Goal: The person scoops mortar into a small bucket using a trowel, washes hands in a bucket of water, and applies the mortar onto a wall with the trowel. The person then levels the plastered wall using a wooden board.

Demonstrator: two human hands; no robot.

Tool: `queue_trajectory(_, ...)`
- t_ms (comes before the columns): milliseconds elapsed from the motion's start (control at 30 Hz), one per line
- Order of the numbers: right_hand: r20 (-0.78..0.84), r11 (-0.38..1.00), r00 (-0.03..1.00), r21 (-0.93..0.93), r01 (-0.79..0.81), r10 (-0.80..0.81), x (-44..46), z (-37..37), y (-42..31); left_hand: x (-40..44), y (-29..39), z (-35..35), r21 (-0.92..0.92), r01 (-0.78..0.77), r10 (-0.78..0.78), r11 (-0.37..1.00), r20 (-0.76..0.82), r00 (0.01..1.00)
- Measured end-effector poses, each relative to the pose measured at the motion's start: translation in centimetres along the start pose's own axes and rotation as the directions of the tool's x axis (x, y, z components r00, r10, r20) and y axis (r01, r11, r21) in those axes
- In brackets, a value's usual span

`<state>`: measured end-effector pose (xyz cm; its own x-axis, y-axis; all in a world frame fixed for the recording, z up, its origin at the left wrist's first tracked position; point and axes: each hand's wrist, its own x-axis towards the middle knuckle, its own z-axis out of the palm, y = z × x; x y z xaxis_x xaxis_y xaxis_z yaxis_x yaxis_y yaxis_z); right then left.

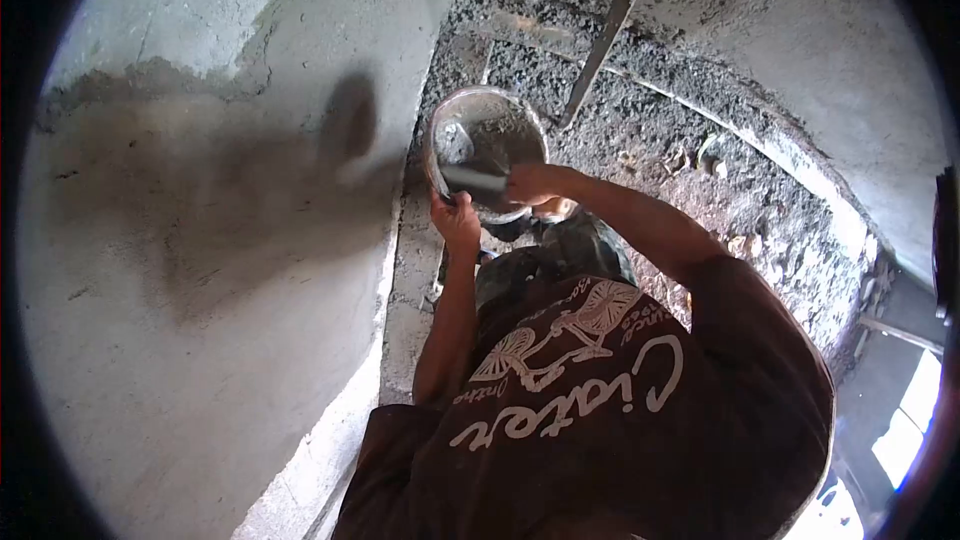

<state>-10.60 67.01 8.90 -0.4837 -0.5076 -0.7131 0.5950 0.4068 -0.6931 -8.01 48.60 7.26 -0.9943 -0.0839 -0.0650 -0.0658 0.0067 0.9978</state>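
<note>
My left hand [458,222] grips the near left rim of a round bucket [437,130], thumb at the edge. The bucket is tilted so that I look into it; grey mortar [505,120] coats its inside, with a paler lump at the left. My right hand [535,186] is closed at the bucket's near right side. From it a trowel [474,178] reaches left across the opening, its pale blade smeared by motion. The handle is hidden in my fingers.
A grey plastered wall [200,210] rises close on my left. Rubble and dried mortar clumps cover the ground [660,155]. A long narrow strip [612,35] leans beyond the bucket. Another plastered wall [800,50] curves around the right.
</note>
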Motion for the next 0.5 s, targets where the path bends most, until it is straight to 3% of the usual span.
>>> queue_trajectory(33, -0.128, 0.917, 0.988, -0.398, 0.031, -0.089, 0.2, -0.9, 0.7, -0.1, -0.6, -0.1, 0.020, 0.057, -0.057, 0.998, -0.008, 0.998)
queue_trajectory(67, -0.208, 0.686, 0.953, -0.727, -0.002, -0.218, -0.4, -1.2, 0.5, -0.2, -0.1, -0.2, 0.045, 0.115, -0.115, 0.992, -0.015, 0.993)
queue_trajectory(133, -0.262, 0.610, 0.905, -0.792, -0.004, -0.334, -1.8, -3.4, -0.7, 1.6, 0.9, 1.2, 0.031, 0.027, -0.025, 0.999, -0.035, 0.999)
queue_trajectory(200, -0.533, 0.529, 0.605, -0.822, -0.208, -0.591, -2.8, -3.0, -0.4, -0.3, 1.7, 1.6, 0.046, -0.049, 0.052, 0.998, -0.083, 0.995)
queue_trajectory(233, -0.632, 0.751, 0.705, -0.624, -0.215, -0.323, -2.8, -3.2, -0.8, 0.3, 1.0, 1.6, 0.047, -0.010, 0.012, 0.999, -0.041, 0.999)
queue_trajectory(267, -0.633, 0.744, 0.700, -0.631, -0.220, -0.330, -1.9, -3.5, 0.3, 0.1, 1.0, 2.0, 0.037, -0.018, 0.019, 0.999, -0.044, 0.999)
queue_trajectory(300, -0.310, 0.487, 0.869, -0.868, -0.093, -0.386, 0.4, -3.7, 2.0, 0.0, 1.2, 2.3, 0.103, -0.064, 0.069, 0.993, -0.048, 0.996)
queue_trajectory(333, 0.040, 0.200, 0.947, -0.974, 0.108, -0.319, 1.9, -4.0, 2.6, 0.3, 1.5, 2.4, 0.175, -0.109, 0.119, 0.978, -0.046, 0.992)
queue_trajectory(367, -0.144, 0.587, 0.915, -0.801, 0.115, -0.377, 0.1, -3.2, 1.9, 0.9, 2.1, 2.5, 0.176, -0.123, 0.132, 0.977, -0.040, 0.990)
queue_trajectory(400, -0.324, 0.862, 0.881, -0.481, 0.161, -0.345, -2.8, -1.8, 0.7, 1.1, 3.0, 2.7, 0.150, -0.111, 0.120, 0.983, -0.050, 0.992)
queue_trajectory(467, -0.242, 0.981, 0.953, -0.102, 0.162, -0.183, -6.0, -0.3, -1.7, -0.1, 4.1, 2.7, 0.099, -0.057, 0.065, 0.993, -0.079, 0.995)
queue_trajectory(500, -0.237, 0.981, 0.954, -0.110, 0.161, -0.183, -5.0, -1.0, -0.7, -0.1, 3.7, 2.8, 0.026, -0.097, 0.100, 0.995, -0.107, 0.989)
